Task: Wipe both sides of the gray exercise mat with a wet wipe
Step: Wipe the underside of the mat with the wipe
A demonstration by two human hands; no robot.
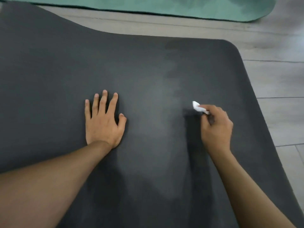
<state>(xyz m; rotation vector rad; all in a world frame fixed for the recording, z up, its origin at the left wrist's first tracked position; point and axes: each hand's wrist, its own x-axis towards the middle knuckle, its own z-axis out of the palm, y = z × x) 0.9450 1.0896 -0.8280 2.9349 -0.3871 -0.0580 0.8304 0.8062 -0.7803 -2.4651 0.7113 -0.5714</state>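
The gray exercise mat [49, 66] lies flat on the wood floor [279, 79], filling the near area. The left hand [103, 120] rests on it, fingers spread and palm down. To its right, the right hand [217, 127] pinches a bunched wet wipe [198, 107] against the mat. Darker streaks near the wipe suggest the upper side is partly wiped; the underside appears still to do. Count: two mats, gray and, farther off, teal mat [164, 7]; one wipe; two hands.
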